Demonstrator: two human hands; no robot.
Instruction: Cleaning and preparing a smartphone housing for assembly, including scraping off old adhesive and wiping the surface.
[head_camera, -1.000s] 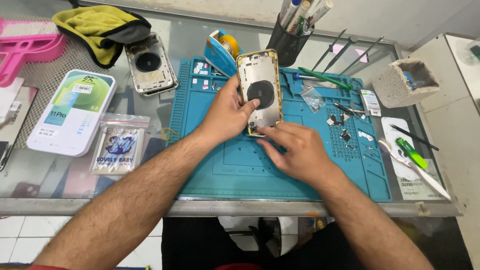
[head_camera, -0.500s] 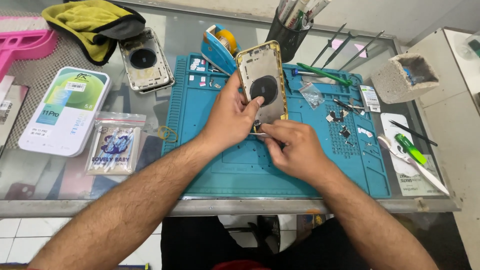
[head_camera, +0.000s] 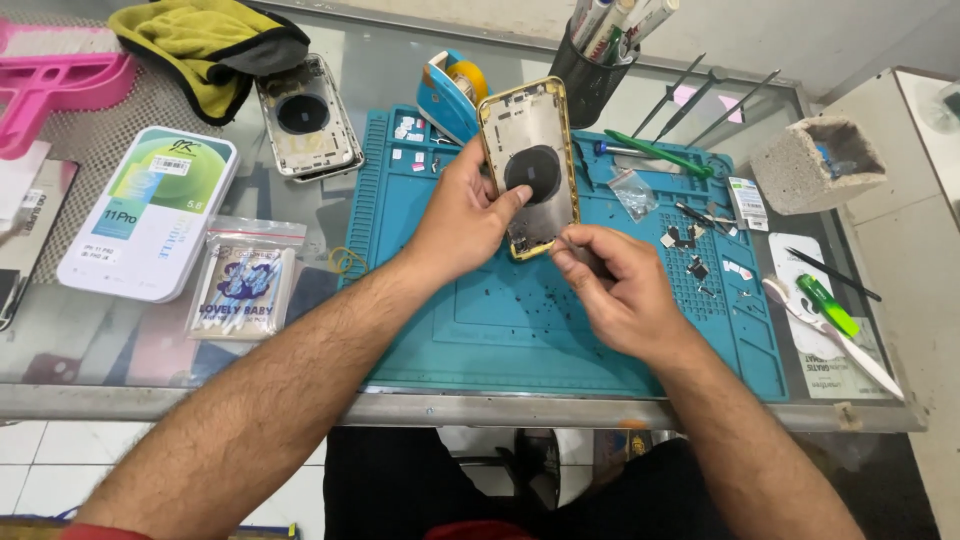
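Note:
My left hand (head_camera: 462, 215) holds a gold-rimmed phone housing (head_camera: 530, 165) upright, tilted, above the teal repair mat (head_camera: 480, 320); the housing shows a black round pad in its middle. My right hand (head_camera: 620, 290) is closed just below the housing's lower right corner, its fingertips pinched on a small dark part there; what the part is I cannot tell. Tiny screws and small parts (head_camera: 690, 245) lie scattered on the mat to the right.
A second phone housing (head_camera: 305, 120) lies at the back left beside a yellow cloth (head_camera: 205, 35). A white box (head_camera: 150, 210), a bag of cotton swabs (head_camera: 243, 280), a tape dispenser (head_camera: 450, 90), a tool cup (head_camera: 595, 60), tweezers (head_camera: 700, 95), a green tool (head_camera: 825, 305) surround the mat.
The housing has been raised and tipped more upright in my left hand. My right hand has moved from under it to its lower right corner.

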